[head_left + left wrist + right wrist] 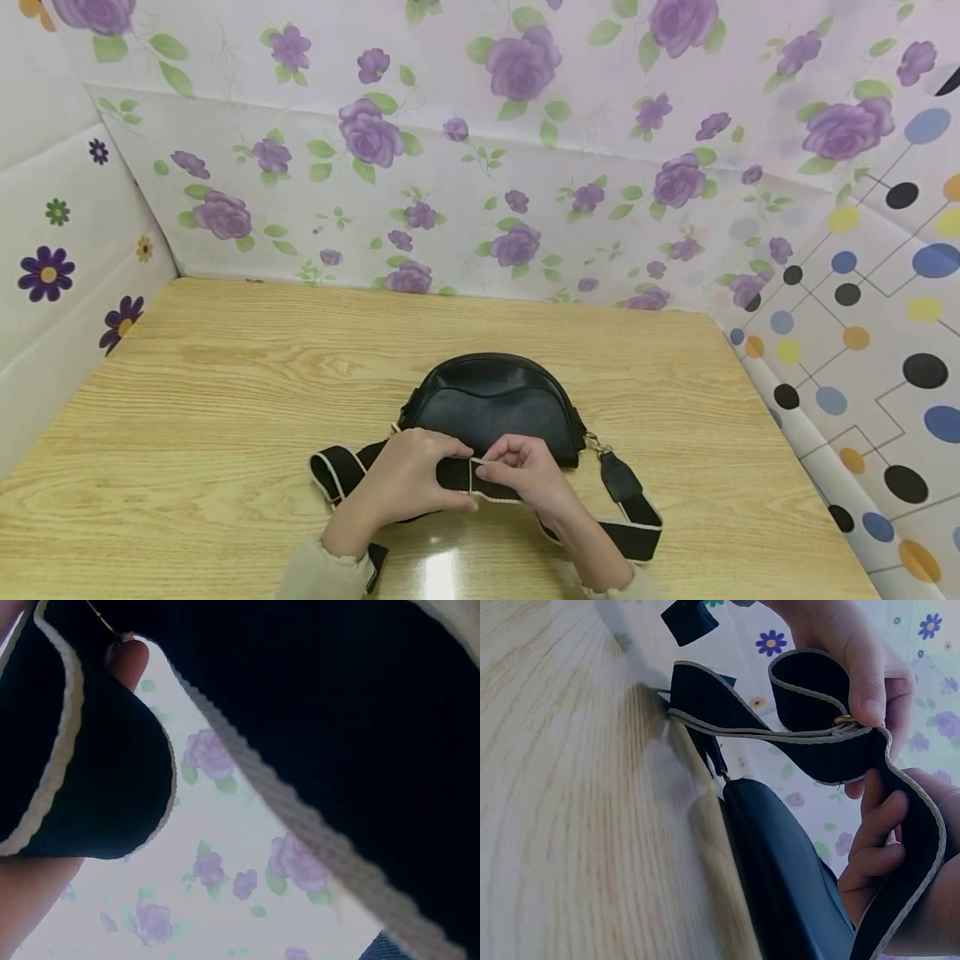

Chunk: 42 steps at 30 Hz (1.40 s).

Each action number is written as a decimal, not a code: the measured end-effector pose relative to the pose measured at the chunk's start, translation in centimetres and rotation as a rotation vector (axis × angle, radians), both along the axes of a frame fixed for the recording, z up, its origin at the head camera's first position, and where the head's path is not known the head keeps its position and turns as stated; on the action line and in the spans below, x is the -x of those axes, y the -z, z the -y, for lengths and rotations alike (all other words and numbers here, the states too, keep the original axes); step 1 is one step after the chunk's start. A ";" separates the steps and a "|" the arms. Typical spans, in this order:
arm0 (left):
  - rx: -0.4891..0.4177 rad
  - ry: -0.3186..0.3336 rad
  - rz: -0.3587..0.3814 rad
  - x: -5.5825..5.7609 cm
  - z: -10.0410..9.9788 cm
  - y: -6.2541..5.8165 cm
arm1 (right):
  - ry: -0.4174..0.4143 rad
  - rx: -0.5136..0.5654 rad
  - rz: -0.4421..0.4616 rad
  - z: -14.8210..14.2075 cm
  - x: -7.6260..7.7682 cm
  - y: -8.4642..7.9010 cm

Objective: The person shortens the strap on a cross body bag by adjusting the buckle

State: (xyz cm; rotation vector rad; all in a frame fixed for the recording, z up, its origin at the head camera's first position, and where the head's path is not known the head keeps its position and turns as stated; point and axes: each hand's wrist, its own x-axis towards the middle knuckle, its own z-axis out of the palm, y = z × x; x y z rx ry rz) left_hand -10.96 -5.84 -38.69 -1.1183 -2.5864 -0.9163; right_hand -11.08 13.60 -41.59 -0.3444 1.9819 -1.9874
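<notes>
A black half-moon shoulder bag [491, 417] lies on the table, its black strap [626, 540] with white edging looping in front of it. My left hand [408, 475] grips the strap at a thin gold slider buckle [845, 719], thumb and fingers at the strap's two edges. Just right of the buckle, my right hand [528, 475] pinches the strap between thumb and curled fingers. From the right wrist, the strap [919, 817] runs over the right fingers [877, 832] and folds into a loop by the left thumb [867, 694]. Dark strap fabric [322, 697] fills much of the left wrist view.
The bag stands on a wood-grain table [225, 400]. A gold clasp [594, 442] joins the strap's leather end tab [621, 479] to the bag's right side. Flower-printed sheeting [450, 167] rises behind the table, with dotted sheeting [855, 333] on the right.
</notes>
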 end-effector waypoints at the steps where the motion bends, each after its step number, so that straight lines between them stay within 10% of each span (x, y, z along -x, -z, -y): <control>1: -0.001 0.000 0.003 0.0 0.0 0.0 | -0.002 0.008 0.007 0.1 0.0 0.1; 42: -0.069 0.004 0.083 0.1 0.2 0.1 | -0.060 0.049 0.033 -1.0 0.1 0.0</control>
